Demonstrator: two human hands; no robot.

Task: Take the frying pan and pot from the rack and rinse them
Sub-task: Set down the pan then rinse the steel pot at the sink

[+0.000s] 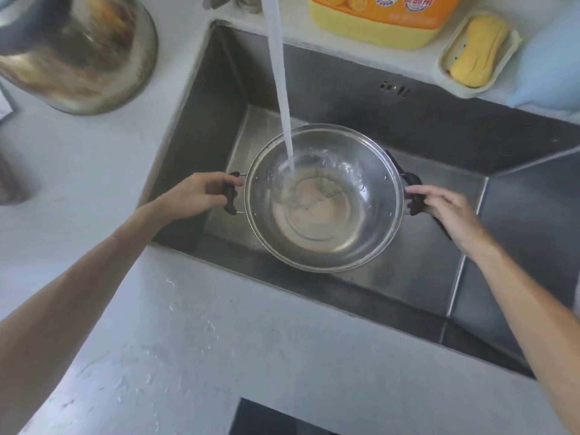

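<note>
A shiny steel pot with two black side handles hangs over the steel sink. My left hand grips its left handle and my right hand grips its right handle. A stream of tap water falls from above into the pot and pools at its bottom. A dark handle, perhaps the frying pan's, pokes out behind the pot on the right; the rest of it is hidden.
A large steel vessel stands on the grey counter at the left. Behind the sink are a yellow-orange detergent bottle, a soap dish with yellow soap and something pale blue. Water drops lie on the near counter.
</note>
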